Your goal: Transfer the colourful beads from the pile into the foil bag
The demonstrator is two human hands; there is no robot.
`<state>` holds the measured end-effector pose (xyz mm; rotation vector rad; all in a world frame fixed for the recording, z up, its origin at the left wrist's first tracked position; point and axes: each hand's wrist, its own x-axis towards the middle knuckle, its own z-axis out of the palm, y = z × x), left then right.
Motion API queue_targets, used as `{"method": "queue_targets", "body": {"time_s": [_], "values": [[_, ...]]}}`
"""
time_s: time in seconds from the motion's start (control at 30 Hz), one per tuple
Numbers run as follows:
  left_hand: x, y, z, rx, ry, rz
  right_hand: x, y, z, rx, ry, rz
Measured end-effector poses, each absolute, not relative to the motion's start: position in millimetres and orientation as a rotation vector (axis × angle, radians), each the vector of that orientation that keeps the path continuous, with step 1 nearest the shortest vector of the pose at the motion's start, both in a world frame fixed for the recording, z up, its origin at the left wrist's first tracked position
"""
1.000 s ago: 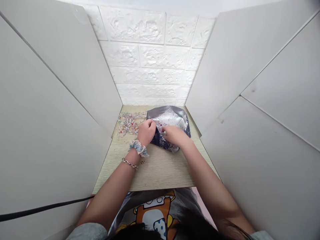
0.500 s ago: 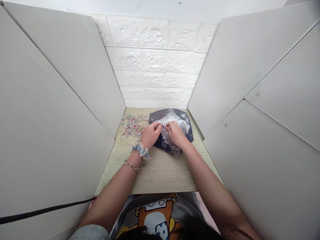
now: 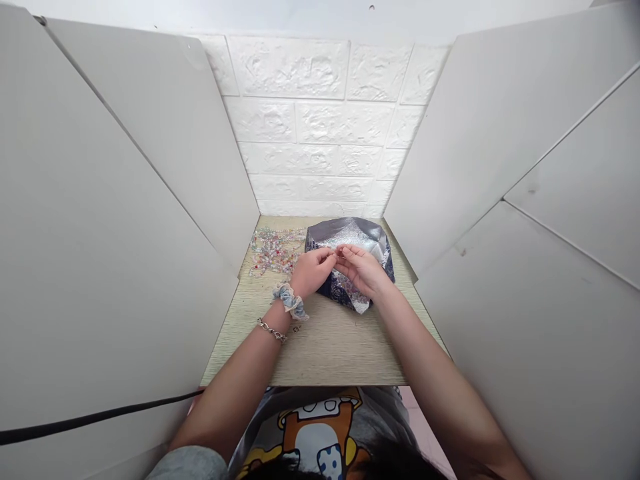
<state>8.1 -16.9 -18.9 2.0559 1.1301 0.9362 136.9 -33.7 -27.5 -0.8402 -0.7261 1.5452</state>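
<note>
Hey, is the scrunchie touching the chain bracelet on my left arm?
Apart: the head view shows bare skin between the blue scrunchie and the chain bracelet.

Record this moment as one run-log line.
left hand, right hand: fingertips close together, hold unclear | beneath: open silver-lined dark-blue bag | left of bag: multicoloured bead strands

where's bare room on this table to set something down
Bare: front middle of the table, between its near edge and the silvery bag, right of the metallic bit. Crowded: further back, bead strands leftward, bag under left hand and right hand.
</note>
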Motion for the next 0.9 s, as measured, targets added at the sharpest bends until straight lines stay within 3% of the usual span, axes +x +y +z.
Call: {"method": "queue_targets", "body": {"time_s": [0.9], "values": [[9.9, -20.1, -18.0, 2.041, 1.129, 0.976, 130.7, -35.9, -25.1, -0.763, -0.579, 1.581]]}}
